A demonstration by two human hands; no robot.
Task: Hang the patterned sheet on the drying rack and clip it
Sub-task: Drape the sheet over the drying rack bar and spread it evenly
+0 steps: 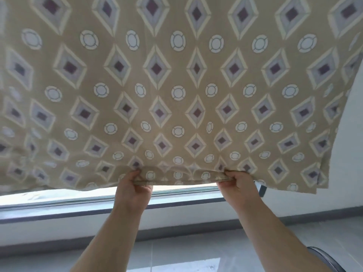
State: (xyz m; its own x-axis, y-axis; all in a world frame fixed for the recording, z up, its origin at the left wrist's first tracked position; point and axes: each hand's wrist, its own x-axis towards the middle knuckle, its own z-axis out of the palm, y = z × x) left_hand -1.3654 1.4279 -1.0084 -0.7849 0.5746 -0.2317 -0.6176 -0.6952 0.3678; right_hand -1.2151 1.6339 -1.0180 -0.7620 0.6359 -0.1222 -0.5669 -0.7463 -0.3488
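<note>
Both forearms reach up as the left hand [133, 185] and right hand [236, 182] pinch the hem of the patterned sheet [176, 85], which looks light, soft and limp, best gripped along that edge.

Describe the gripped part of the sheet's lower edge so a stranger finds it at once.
The beige patterned sheet fills the upper view, printed with diamonds and rings. Follow its lower edge, just above the bright window, to the middle. There the left hand and right hand pinch a short stretch, turned up into a thick band while the edge beside it hangs flat.
</note>
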